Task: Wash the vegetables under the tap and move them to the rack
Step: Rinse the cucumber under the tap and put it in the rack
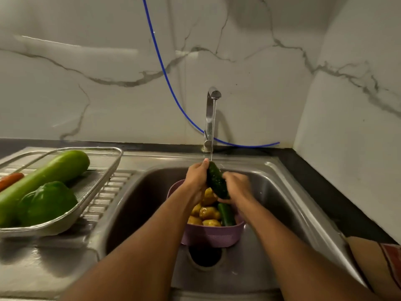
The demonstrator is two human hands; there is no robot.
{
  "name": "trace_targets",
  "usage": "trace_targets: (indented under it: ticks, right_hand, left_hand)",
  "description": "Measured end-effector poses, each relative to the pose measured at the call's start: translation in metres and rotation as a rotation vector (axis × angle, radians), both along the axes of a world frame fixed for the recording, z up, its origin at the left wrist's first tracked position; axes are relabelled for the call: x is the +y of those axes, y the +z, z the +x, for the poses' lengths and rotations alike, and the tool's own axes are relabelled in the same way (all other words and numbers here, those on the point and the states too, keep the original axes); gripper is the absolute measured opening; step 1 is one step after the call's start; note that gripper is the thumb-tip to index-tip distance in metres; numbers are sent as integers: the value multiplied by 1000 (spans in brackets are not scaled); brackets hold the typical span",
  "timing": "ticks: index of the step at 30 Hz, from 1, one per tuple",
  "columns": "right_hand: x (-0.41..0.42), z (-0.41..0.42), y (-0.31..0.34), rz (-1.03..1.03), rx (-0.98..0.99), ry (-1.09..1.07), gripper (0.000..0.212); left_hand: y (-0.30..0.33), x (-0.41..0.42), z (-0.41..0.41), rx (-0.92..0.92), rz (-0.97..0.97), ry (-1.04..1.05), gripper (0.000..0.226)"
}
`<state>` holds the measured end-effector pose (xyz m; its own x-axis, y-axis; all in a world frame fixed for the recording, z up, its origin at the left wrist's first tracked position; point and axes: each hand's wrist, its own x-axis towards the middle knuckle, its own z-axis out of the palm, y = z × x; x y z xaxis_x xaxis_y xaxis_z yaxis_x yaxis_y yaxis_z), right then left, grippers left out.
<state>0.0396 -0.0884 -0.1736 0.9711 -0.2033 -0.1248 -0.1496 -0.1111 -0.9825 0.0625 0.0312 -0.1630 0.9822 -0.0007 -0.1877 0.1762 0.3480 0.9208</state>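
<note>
Both hands hold dark cucumber (217, 183) under tap (211, 114) water, above purple bowl (211, 234) in sink (282, 192). Left hand (196, 178) grip wraps top end; right hand (235, 187) grip wraps bottom end. Potatoes (207, 212), second cucumber (226, 213) in bowl. Rack (102, 170) on left holds bottle gourd (47, 177), green pepper (48, 203), carrot (10, 180).

Two bare forearms reach toward twelve o'clock, converging. The left hand (196, 177) curls its grip round a cucumber's (217, 183) upper end; the right hand (235, 186) grips its lower end.
</note>
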Motion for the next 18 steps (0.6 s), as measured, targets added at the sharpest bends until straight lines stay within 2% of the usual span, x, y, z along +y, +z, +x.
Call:
trace_targets:
  ticks: [2, 5, 6, 9, 11, 12, 14, 18]
  right_hand:
    - [3, -2, -7, -264, -49, 138, 36]
    - [9, -1, -12, -336, -38, 221, 65]
    - [10, 2, -13, -334, -39, 197, 65]
    - [8, 7, -14, -258, -26, 182, 31]
    - [5, 6, -13, -153, 7, 188, 22]
    - [3, 5, -13, -107, 21, 196, 21]
    - [2, 3, -11, -61, 46, 228, 18]
    - [4, 5, -13, -293, 65, 168, 10]
  left_hand:
    - [2, -7, 0, -3, 18, -13, 29]
    - [0, -9, 4, 7, 52, -25, 27]
    - [1, -9, 4, 6, 31, -46, 26]
    - [-1, -6, 9, -11, -38, -130, 33]
    - [-1, -2, 10, -10, -58, -209, 36]
    - [-2, 0, 12, -25, -2, -247, 37]
    - [-7, 2, 15, -97, 230, -253, 39]
    - [-16, -5, 14, -384, 639, -1, 35]
